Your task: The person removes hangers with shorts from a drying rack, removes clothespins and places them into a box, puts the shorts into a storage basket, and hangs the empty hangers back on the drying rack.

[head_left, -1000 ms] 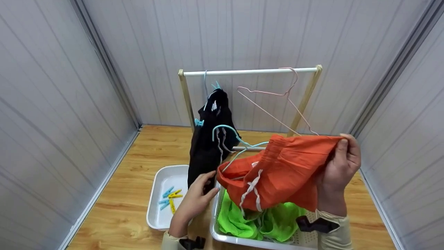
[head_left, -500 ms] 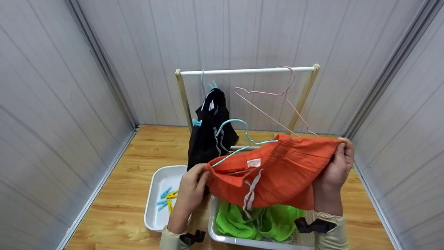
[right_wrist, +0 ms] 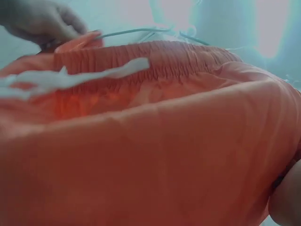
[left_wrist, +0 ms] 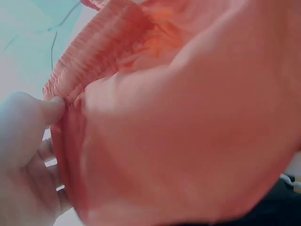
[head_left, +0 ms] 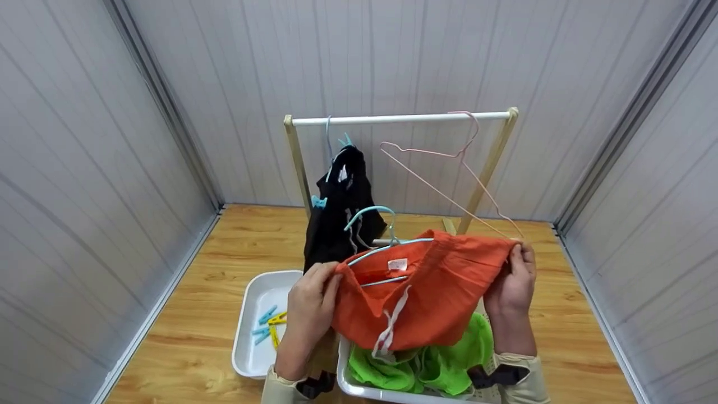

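Orange shorts (head_left: 437, 303) with a white drawstring hang between my two hands in the head view. Inside their waistband sits a light blue hanger (head_left: 370, 210), its hook sticking up above the opening. My left hand (head_left: 311, 300) pinches the waistband's left end; in the left wrist view its thumb (left_wrist: 52, 109) presses on the gathered elastic. My right hand (head_left: 513, 283) grips the shorts' upper right edge. Only a little of that hand (right_wrist: 287, 200) shows at the right border of the right wrist view, the rest being behind the fabric.
Behind stands a rack with a white rail (head_left: 398, 119). On it hang black shorts (head_left: 336, 224) with blue clips and a bare pink hanger (head_left: 429, 150). A white tray (head_left: 247, 331) holds blue and yellow clothespins. Below the orange shorts, a basket (head_left: 350, 387) holds green clothing (head_left: 387, 373).
My left hand reached the waistband's left end and took hold of it. My right hand moved left and slightly down with the shorts, and the hanger now sits lower inside the waistband.
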Demonstrator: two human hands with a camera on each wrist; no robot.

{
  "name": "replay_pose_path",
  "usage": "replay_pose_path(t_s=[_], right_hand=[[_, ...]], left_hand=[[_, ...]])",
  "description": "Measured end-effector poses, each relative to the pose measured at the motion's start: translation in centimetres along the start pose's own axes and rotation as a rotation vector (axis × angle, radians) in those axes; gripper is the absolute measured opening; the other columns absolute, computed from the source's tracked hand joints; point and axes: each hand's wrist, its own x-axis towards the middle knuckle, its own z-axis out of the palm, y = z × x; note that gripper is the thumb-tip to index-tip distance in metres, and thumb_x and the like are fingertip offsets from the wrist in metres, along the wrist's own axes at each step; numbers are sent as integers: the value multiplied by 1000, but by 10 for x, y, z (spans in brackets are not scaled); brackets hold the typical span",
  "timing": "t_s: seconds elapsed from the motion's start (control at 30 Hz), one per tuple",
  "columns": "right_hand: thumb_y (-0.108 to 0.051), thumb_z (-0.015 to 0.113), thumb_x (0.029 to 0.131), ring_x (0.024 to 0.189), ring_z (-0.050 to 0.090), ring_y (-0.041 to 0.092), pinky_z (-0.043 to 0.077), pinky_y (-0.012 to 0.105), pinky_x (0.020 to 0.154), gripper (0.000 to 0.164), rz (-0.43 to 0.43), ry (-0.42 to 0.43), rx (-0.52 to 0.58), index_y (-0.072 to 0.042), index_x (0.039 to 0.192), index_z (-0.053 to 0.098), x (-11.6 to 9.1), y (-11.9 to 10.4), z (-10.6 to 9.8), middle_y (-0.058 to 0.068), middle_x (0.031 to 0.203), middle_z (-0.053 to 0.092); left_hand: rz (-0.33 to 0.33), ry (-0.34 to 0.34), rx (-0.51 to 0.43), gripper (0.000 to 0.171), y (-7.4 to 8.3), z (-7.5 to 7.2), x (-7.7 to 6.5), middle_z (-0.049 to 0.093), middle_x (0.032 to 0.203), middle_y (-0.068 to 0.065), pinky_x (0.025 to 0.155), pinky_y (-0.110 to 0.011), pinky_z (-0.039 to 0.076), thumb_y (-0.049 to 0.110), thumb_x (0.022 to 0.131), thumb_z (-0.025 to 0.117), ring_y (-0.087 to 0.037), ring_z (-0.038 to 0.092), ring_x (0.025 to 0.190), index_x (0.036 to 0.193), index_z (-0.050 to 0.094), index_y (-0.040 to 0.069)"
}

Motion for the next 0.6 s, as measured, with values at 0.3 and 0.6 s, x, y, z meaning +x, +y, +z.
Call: replay_pose_path(t_s=[0.3, 0.6], right_hand=[[-7, 43, 102, 83, 62, 21, 51, 29, 70, 20, 64, -61, -139, 1, 98, 61, -8, 7, -30, 13, 92, 61], [-8, 45, 103, 79, 61, 14, 49, 26, 67, 22, 159, -66, -612, -5, 98, 67, -19, 4, -50, 4, 90, 64]], left_hand=[[57, -20, -21, 12, 8, 11, 14, 63, 93, 5, 76, -28, 53, 19, 96, 63, -9, 60, 81, 106, 68, 14], [67, -103, -28, 13, 10, 24, 14, 64, 92, 6, 74, -27, 52, 22, 98, 60, -8, 56, 76, 105, 68, 15]])
